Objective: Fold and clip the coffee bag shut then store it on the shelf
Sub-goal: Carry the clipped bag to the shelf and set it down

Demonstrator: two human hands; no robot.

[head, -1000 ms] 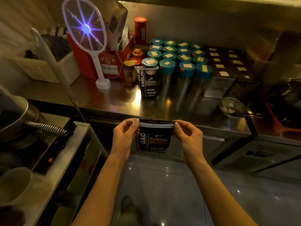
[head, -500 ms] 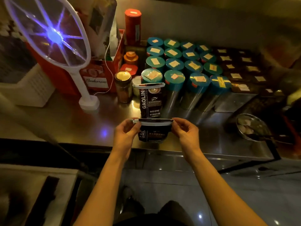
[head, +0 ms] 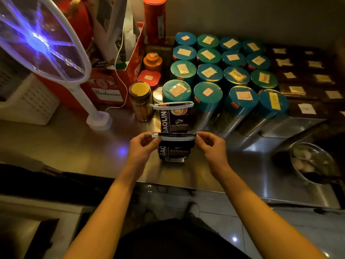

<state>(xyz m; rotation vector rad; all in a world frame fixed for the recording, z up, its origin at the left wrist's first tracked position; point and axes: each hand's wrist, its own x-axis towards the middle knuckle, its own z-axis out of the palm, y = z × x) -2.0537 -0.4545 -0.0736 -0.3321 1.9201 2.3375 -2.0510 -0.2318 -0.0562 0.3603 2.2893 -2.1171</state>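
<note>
A dark coffee bag [head: 174,151] with white lettering stands on the steel shelf [head: 74,143], its top folded over under a white clip [head: 175,135]. My left hand [head: 142,146] pinches the clip's left end and my right hand [head: 211,146] pinches its right end. Just behind stands a second, taller coffee bag [head: 175,118] of the same brand, closed with its own white clip [head: 172,105].
Several teal-lidded canisters [head: 224,75] fill the shelf behind and to the right. A brown glass jar [head: 141,101] and a red Budweiser box [head: 110,86] stand at the left, with an electric swatter [head: 37,40] on its base. A steel bowl [head: 311,161] sits at the right.
I have moved forward to the shelf. The clipped bag, held in the air before, now rests on the steel surface in front of the taller bag, both hands still at the clip's ends.
</note>
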